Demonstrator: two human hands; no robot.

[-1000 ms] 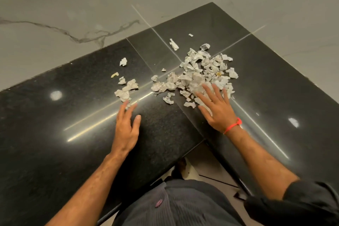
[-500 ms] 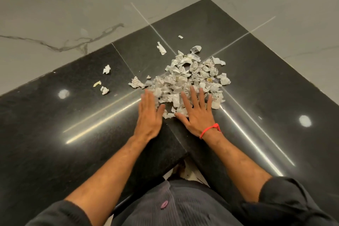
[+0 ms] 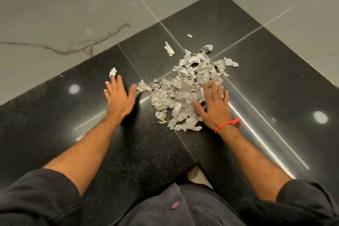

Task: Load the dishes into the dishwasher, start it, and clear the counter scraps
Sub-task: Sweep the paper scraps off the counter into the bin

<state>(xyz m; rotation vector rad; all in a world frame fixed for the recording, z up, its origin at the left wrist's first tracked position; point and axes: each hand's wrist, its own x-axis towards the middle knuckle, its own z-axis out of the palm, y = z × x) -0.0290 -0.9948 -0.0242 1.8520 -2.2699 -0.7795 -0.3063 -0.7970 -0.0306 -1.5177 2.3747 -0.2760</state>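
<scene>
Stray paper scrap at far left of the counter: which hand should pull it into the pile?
Left. The left hand lies open with its fingertips right beside the stray scrap, while the right hand rests flat against the pile, far from it.

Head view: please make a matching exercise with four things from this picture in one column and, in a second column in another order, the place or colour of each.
Column 1
1. left hand
2. right hand
3. wrist band
4. single scrap

Column 2
A. red
B. just beyond the left fingertips
C. flat at the right edge of the paper pile
D. open over bare black counter, left of the pile

Pairs: 1-D, 2-C, 3-A, 4-B
</scene>
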